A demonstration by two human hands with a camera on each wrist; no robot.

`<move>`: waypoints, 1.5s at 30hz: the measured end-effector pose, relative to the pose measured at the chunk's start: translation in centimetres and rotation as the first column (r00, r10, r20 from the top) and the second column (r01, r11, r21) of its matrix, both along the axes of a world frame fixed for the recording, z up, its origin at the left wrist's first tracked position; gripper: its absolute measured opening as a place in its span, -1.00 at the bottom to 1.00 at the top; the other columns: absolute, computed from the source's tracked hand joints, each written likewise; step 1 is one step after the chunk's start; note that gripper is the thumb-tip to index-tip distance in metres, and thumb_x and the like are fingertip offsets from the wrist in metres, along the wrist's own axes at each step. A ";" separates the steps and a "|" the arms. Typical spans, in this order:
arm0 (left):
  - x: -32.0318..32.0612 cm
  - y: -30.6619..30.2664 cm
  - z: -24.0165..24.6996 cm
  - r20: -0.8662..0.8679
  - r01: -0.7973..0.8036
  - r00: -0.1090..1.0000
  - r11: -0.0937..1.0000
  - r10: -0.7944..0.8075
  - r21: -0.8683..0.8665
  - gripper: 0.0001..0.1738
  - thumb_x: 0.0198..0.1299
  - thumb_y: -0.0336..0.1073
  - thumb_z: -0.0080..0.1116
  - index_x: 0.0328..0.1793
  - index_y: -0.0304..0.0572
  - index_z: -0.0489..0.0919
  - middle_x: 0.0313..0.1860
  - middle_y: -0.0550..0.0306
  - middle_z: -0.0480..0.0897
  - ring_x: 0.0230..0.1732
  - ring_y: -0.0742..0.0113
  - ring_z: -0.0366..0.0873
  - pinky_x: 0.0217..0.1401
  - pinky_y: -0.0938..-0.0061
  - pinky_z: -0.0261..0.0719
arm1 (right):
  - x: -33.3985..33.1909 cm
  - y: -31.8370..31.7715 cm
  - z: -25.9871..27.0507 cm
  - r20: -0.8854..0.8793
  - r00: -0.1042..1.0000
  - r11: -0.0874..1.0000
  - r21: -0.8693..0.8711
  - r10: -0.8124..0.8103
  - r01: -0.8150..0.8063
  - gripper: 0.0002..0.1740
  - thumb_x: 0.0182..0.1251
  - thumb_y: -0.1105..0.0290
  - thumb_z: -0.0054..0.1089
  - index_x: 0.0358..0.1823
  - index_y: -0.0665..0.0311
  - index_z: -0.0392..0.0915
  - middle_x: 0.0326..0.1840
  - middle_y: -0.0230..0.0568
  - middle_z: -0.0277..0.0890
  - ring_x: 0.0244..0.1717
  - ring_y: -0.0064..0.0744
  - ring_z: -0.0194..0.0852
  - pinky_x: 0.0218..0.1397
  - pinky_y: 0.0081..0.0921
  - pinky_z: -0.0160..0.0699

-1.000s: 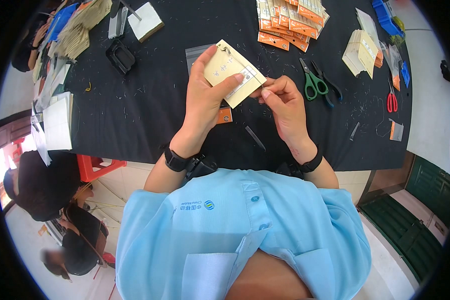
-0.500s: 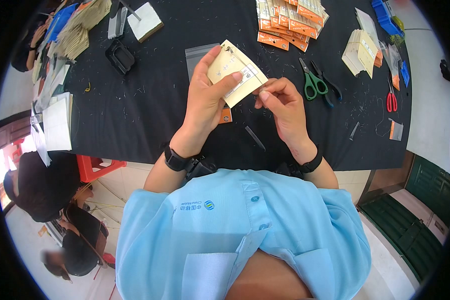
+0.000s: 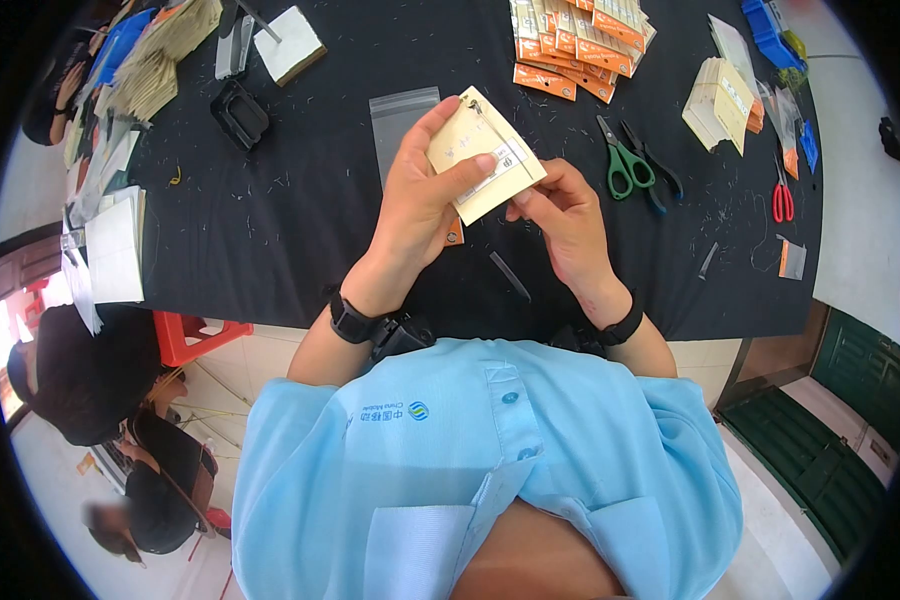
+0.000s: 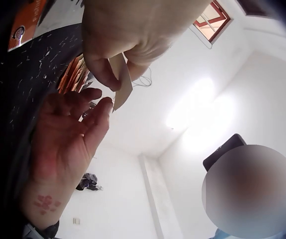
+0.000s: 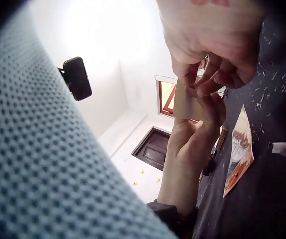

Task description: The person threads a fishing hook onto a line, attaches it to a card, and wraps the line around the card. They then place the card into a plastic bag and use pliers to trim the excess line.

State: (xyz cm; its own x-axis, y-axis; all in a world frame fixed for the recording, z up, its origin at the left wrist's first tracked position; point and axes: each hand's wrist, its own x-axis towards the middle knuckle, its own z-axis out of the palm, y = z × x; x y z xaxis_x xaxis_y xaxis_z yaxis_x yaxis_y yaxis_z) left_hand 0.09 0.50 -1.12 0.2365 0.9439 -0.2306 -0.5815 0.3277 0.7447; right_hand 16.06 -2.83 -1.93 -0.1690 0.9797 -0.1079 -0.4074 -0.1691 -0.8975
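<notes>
My left hand (image 3: 410, 200) holds a cream card (image 3: 452, 140), thumb on its front and fingers behind. The card bears a white printed label (image 3: 510, 158) and has a small dark piece at its top corner. At the card's right edge, my right hand (image 3: 572, 222) has its thumb and fingers curled together, pinching what looks like a thin line. A fine loop of line (image 4: 144, 80) shows beside the card in the left wrist view. Under the left hand lie a clear zip bag (image 3: 392, 120) and a partly hidden orange packet (image 3: 455, 233).
Green scissors (image 3: 630, 172) and pliers (image 3: 667, 178) lie right of the hands. Orange-ended packets (image 3: 580, 50) are piled at the back, cream cards (image 3: 715, 105) at right. A black tray (image 3: 240, 115) sits at left. A clear strip (image 3: 511, 276) lies near the front; scraps dot the black cloth.
My left hand and the card have shifted a little to the right and down, and the card has turned slightly. The right hand stays by its edge, its fingers now partly behind the card.
</notes>
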 end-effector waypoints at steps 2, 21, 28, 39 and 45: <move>-0.1 -0.1 0.2 -0.011 0.024 1.000 1.000 -0.024 0.004 -0.19 0.04 -0.54 0.24 0.39 -0.40 0.05 0.08 -0.11 0.41 0.06 0.27 0.51 0.05 0.39 0.60 | 0.1 0.1 0.0 -0.001 1.000 1.000 -0.010 0.002 -0.002 -0.89 0.26 0.53 0.14 -0.20 0.33 0.51 -0.26 -0.33 0.50 -0.26 -0.59 0.49 -0.16 -0.62 0.52; -3.4 0.2 2.7 -0.647 0.387 0.741 0.902 -0.181 0.191 -0.15 -0.18 -0.37 0.39 0.34 -0.16 0.29 0.14 -0.02 0.41 0.13 0.29 0.44 0.15 0.47 0.42 | 2.3 2.0 -0.3 0.396 0.893 0.958 0.092 0.214 -0.271 -0.92 0.15 0.48 0.23 -0.34 0.32 0.57 -0.35 -0.41 0.47 -0.38 -0.69 0.37 -0.31 -0.71 0.33; -3.3 0.0 1.8 -0.674 0.415 0.726 0.868 -0.135 0.273 -0.17 -0.20 -0.32 0.39 0.31 -0.16 0.32 0.09 -0.01 0.41 0.11 0.21 0.42 0.15 0.40 0.42 | 2.5 2.0 -0.4 0.389 0.883 0.951 0.054 0.261 -0.304 -0.90 0.16 0.46 0.24 -0.34 0.32 0.56 -0.37 -0.43 0.45 -0.39 -0.71 0.35 -0.31 -0.71 0.33; -3.4 0.2 1.8 -0.700 0.463 0.695 0.848 -0.165 0.259 -0.16 -0.21 -0.33 0.39 0.31 -0.17 0.32 0.12 -0.03 0.38 0.11 0.20 0.41 0.16 0.40 0.41 | 2.5 2.1 -0.4 0.413 0.876 0.960 0.011 0.250 -0.279 -0.90 0.17 0.46 0.23 -0.31 0.32 0.56 -0.37 -0.44 0.48 -0.37 -0.72 0.39 -0.28 -0.73 0.36; -3.6 0.1 1.7 -0.706 0.490 0.679 0.840 -0.201 0.232 -0.16 -0.21 -0.33 0.40 0.31 -0.14 0.33 0.07 -0.02 0.39 0.09 0.22 0.42 0.13 0.42 0.42 | 2.8 2.5 0.2 0.380 0.914 0.989 -0.043 0.145 -0.139 -0.87 0.22 0.44 0.21 -0.25 0.32 0.54 -0.34 -0.41 0.51 -0.34 -0.68 0.44 -0.24 -0.71 0.42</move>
